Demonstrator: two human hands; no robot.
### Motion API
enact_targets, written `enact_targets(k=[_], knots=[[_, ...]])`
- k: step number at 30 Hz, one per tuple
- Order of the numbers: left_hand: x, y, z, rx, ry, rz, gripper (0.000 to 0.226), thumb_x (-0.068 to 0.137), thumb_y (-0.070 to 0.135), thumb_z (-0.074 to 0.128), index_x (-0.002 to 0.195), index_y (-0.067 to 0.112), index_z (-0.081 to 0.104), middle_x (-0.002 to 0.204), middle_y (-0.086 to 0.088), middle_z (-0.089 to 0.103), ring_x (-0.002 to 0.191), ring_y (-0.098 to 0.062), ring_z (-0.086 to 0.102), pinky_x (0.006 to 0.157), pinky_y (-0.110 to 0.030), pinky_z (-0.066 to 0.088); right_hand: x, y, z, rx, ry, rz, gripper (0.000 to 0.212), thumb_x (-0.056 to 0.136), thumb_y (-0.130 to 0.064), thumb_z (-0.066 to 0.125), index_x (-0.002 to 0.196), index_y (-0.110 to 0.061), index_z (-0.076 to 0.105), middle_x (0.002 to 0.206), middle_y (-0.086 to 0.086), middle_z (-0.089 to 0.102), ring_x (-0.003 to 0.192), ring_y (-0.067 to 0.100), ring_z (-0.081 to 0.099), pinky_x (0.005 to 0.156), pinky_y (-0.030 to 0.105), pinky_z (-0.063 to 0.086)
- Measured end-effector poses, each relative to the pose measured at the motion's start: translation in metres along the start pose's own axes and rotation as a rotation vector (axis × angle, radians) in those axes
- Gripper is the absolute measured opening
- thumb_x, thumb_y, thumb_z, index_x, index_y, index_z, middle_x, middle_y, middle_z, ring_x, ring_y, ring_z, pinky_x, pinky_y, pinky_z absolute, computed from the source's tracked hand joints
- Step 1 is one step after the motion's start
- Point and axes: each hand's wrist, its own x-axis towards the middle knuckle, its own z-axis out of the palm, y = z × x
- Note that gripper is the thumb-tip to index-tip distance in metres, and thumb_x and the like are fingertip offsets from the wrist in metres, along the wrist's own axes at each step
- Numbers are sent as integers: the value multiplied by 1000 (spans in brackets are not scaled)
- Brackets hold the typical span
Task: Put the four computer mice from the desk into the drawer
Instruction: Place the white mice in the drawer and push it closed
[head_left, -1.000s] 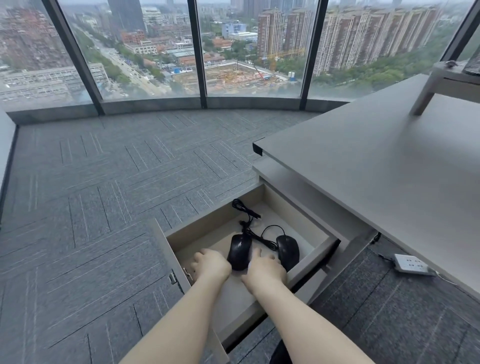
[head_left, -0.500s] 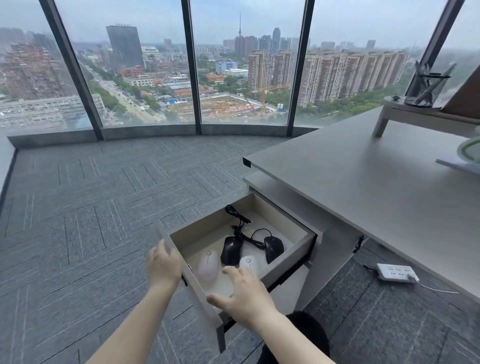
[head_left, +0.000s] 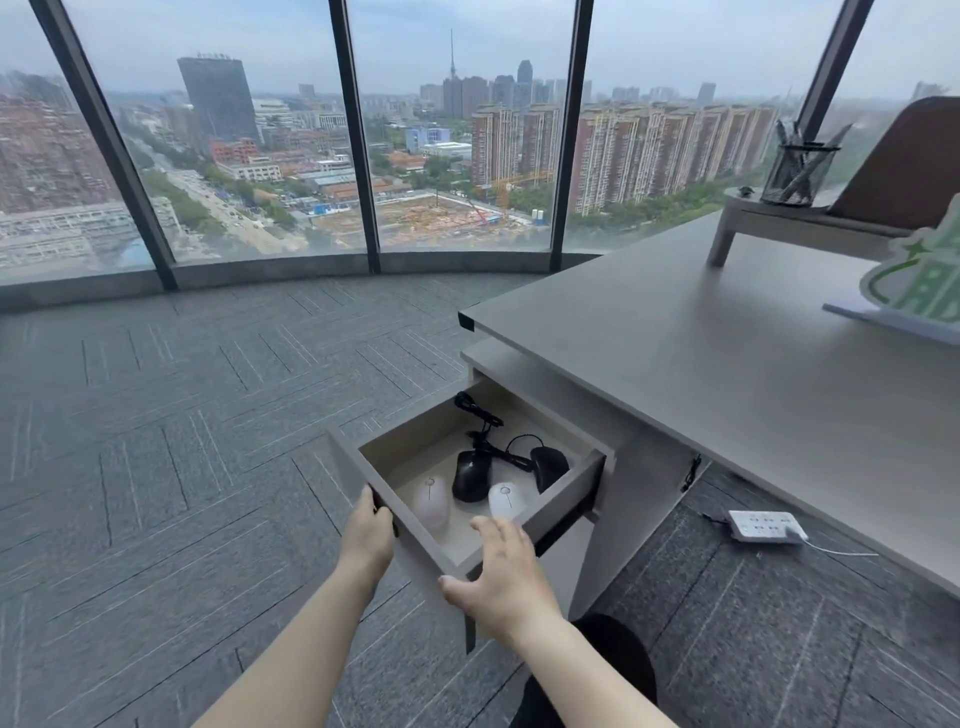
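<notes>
The open drawer (head_left: 566, 499) under the grey desk (head_left: 727, 374) holds two white mice and two black wired mice. One white mouse (head_left: 431, 501) lies at the front left, the other white mouse (head_left: 505, 500) beside it. A black mouse (head_left: 471, 475) sits in the middle, a second black mouse (head_left: 549, 466) further right, with their cables tangled toward the back. My left hand (head_left: 368, 535) grips the drawer's front panel at its left end. My right hand (head_left: 501, 574) rests with fingers spread on the front panel's top edge and holds nothing.
A white power strip (head_left: 763, 527) lies on the carpet under the desk. On the desk stand a riser (head_left: 779, 221) with a mesh pen cup (head_left: 797, 174) and a green-and-white sign (head_left: 924, 280). Windows ring the carpeted floor beyond.
Both hands left the inside of the drawer, uncovering the two white mice, and went to the front panel. The view tilted up and the drawer sits further in.
</notes>
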Motion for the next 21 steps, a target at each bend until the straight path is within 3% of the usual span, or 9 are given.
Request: enact_targets(k=[5,8,11,14,16,18,21], knots=[[24,17,35,-39,-106,25,51,91,23,40,142,34,39,128,-1,59,116,-24,56,102,-47,46,14,23,-21,52,88,93,82,86,-50,55,150,-15,20,155,2,25,140,19,30,110,34,37],[38,25,58,-74,-133,36,43,90,23,43,132,28,47,122,-7,62,106,-23,59,91,-41,47,23,36,-34,64,151,128,82,87,-48,55,151,-16,16,155,3,26,135,20,38,100,33,45],[49,39,80,-92,-152,42,38,93,21,45,131,24,48,119,-5,63,110,-26,60,91,-40,47,34,50,-45,91,192,191,82,87,-45,56,151,-15,15,155,8,26,135,24,39,98,35,45],[65,44,101,-87,-165,38,47,89,29,51,136,22,45,129,-5,61,118,-26,59,97,-40,48,43,65,-54,158,242,290,81,87,-47,58,150,-13,20,150,12,35,130,28,46,95,36,45],[79,42,117,-53,-180,36,67,82,41,55,145,24,37,150,-5,45,132,-26,49,108,-49,42,51,77,-59,195,274,351,85,87,-49,61,150,-10,21,145,14,43,125,29,51,91,35,45],[82,45,130,-62,-196,31,74,84,35,56,151,23,28,159,1,30,138,-27,43,111,-50,39,55,85,-65,238,306,386,88,86,-52,62,151,-9,21,144,14,47,125,30,53,92,35,46],[84,51,151,-98,-230,23,71,82,22,57,149,23,32,153,-1,41,135,-29,46,111,-50,39,66,100,-71,275,361,416,86,86,-54,63,149,-8,26,142,16,50,125,32,53,92,36,46]])
